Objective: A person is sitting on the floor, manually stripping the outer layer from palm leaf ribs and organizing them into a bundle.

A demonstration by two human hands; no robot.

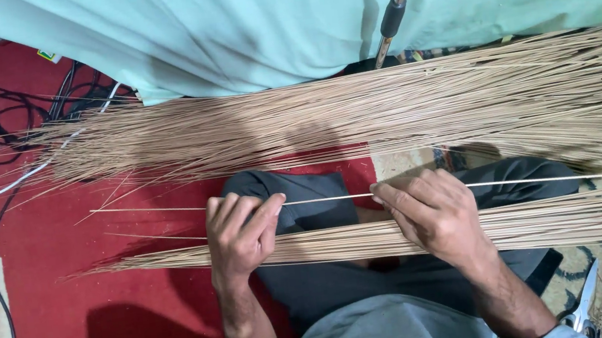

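Both hands pinch one thin stick [327,199] held level over the lap: left hand [239,233] and right hand [433,214] closed on it. Near bundle [548,220] underneath. Best kept taut, grip light.

free: red mat [69,324] left of hands | blocked: stick pile [355,114] ahead, stick bundle [548,220] across lap

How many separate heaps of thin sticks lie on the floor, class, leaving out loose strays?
2. The large stick pile lies beyond the hands, by the pale green cloth; the smaller bundle lies across the lap, under the left hand and right hand.
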